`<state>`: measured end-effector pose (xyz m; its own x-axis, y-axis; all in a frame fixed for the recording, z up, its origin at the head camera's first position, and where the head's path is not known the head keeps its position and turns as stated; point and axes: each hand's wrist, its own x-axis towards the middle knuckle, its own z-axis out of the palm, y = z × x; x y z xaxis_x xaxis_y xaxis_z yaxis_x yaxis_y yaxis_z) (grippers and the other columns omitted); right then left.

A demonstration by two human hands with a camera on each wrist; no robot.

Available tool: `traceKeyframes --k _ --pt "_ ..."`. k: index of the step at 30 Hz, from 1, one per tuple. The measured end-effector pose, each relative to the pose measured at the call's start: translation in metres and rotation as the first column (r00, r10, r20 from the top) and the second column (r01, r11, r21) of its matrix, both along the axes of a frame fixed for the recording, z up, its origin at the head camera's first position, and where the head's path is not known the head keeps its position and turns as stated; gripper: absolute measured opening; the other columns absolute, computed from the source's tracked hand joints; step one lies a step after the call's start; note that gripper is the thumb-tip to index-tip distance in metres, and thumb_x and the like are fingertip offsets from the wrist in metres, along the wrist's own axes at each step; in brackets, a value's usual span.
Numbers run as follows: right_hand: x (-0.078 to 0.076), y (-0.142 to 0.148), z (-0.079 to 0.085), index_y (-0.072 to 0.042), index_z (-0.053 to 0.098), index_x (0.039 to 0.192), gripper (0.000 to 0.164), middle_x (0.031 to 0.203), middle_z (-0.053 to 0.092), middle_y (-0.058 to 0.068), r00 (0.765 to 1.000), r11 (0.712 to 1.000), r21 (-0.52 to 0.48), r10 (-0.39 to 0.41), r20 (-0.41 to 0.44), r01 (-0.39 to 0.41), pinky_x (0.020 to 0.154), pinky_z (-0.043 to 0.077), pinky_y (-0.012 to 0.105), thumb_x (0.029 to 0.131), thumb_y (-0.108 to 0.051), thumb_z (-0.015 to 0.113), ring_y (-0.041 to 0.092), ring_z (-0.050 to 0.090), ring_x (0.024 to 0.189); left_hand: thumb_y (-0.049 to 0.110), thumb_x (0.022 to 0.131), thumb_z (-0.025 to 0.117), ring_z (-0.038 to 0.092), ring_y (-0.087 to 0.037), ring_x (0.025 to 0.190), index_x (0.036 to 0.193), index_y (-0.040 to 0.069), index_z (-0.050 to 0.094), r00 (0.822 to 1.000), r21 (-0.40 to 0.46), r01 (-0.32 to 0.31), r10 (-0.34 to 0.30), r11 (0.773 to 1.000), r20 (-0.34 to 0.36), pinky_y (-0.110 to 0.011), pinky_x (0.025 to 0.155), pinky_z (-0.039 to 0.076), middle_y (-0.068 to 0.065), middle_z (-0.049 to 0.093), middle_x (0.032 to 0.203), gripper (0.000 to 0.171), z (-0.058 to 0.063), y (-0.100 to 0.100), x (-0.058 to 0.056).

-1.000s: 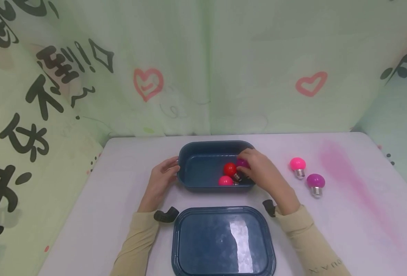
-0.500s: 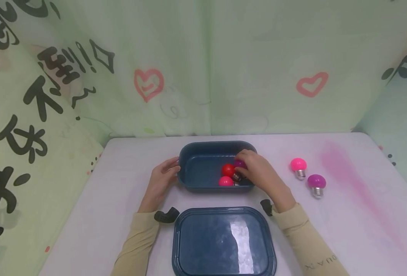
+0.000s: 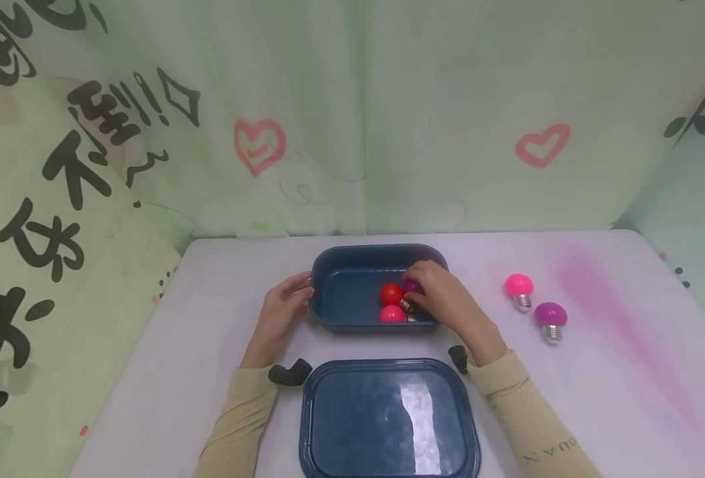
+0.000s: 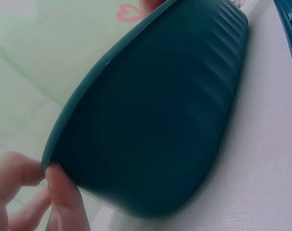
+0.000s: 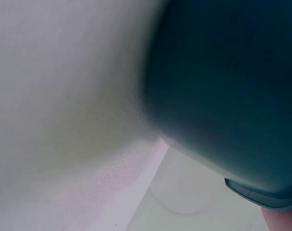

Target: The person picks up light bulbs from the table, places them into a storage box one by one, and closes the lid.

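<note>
A dark blue rectangular box (image 3: 352,285) stands on the table in the head view. My left hand (image 3: 279,312) pinches its left end; the left wrist view shows thumb and fingers (image 4: 69,202) at the rim. Inside, at the right end, my right hand (image 3: 448,295) holds a purple light bulb (image 3: 411,286), partly covered by the fingers. Beside it in the box lie a red bulb (image 3: 391,294) and a pink bulb (image 3: 391,314). A sliver of red shows behind the right hand, too small to identify. The right wrist view shows mostly the box's outer wall (image 5: 222,96).
A dark blue lid (image 3: 382,418) lies flat in front of the box. To the right, a pink bulb (image 3: 518,285) and a purple bulb (image 3: 551,315) lie on the white table (image 3: 603,398). Printed green cloth (image 3: 388,99) hangs behind.
My right hand has shifted slightly left inside the box with the purple bulb. The red bulb has moved a little left too. My left hand stays at the box's end.
</note>
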<state>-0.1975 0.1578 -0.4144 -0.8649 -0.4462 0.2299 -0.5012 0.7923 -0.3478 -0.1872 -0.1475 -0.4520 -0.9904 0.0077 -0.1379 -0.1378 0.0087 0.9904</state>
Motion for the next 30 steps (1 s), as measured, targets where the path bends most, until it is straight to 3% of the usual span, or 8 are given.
traceKeyframes --k 19,30 --pt "0.004 0.013 0.01 0.001 0.068 0.114 0.04 0.11 0.066 0.015 1.0 1.0 -0.013 -0.009 -0.014 0.009 0.09 0.055 0.043 0.079 -0.011 0.084 0.03 0.061 0.103 0.016 0.095 0.065 0.057 -0.022 0.113 0.134 0.009 0.06 1.0 -0.021 0.004 -0.004 1.0 0.006 -0.023 0.082 0.052 -0.012 0.059 0.135 0.04 0.0 0.0 0.0" --pt "0.009 0.031 0.016 0.001 0.069 0.114 0.037 0.113 0.065 0.017 0.998 0.998 -0.006 -0.065 -0.018 0.065 0.091 0.054 0.047 0.081 -0.009 0.081 0.033 0.06 0.107 0.015 0.095 0.065 0.057 -0.025 0.116 0.134 0.008 0.06 1.0 -0.009 0.013 -0.013 1.0 -0.001 -0.022 0.083 0.052 -0.013 0.059 0.137 0.04 -0.001 0.0 -0.001"
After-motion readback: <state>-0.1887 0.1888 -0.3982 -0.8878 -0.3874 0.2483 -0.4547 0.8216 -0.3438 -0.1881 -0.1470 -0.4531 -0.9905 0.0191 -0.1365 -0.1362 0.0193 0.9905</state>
